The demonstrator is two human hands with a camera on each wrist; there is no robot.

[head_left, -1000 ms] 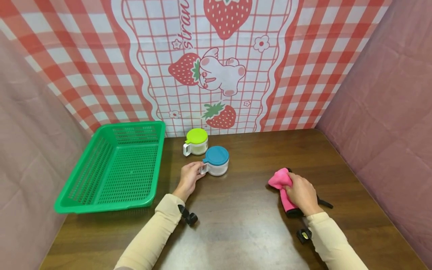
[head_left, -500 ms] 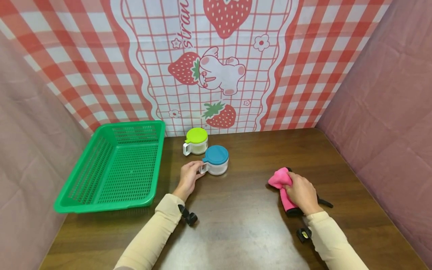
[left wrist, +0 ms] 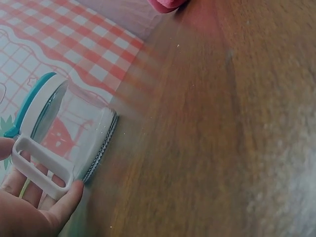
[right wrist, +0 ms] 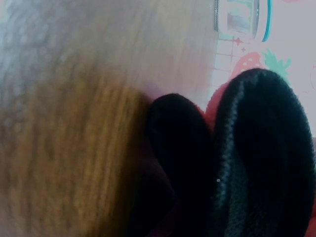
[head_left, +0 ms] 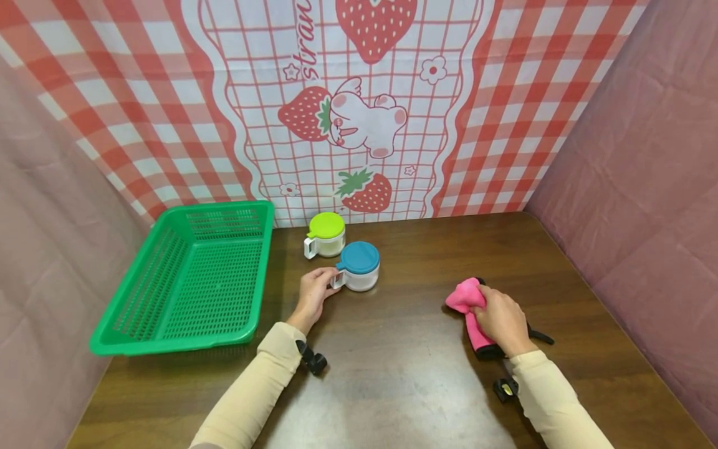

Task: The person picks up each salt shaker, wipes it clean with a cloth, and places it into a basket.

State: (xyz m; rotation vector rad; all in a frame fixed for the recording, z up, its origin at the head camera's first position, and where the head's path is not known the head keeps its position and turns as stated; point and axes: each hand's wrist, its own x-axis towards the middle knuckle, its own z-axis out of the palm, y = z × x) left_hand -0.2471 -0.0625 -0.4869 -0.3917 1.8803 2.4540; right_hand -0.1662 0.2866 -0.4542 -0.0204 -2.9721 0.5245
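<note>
My left hand (head_left: pixel 312 298) holds the white handle (left wrist: pixel 42 165) of a clear glass seasoning jar (head_left: pixel 361 282) with a blue lid (head_left: pixel 359 257). The jar stands upright on the table, and in the left wrist view fingers show behind and below the handle. Just behind it is a second seasoning jar (head_left: pixel 331 246) with a lime-green lid. Over on the right, my right hand (head_left: pixel 503 321) grips a bunched pink cloth (head_left: pixel 467 296) with black parts. Black folds of that cloth (right wrist: pixel 266 148) fill much of the right wrist view and hide the fingers there.
A green plastic basket (head_left: pixel 262 274) with slotted walls stands at the left. The brown wooden table (head_left: pixel 404 374) meets a strawberry-print checked cloth (head_left: pixel 477 156) at the back. Pink fabric (head_left: pixel 634 206) bounds the right side. A black strap end (head_left: pixel 541 337) sticks out beside my right hand.
</note>
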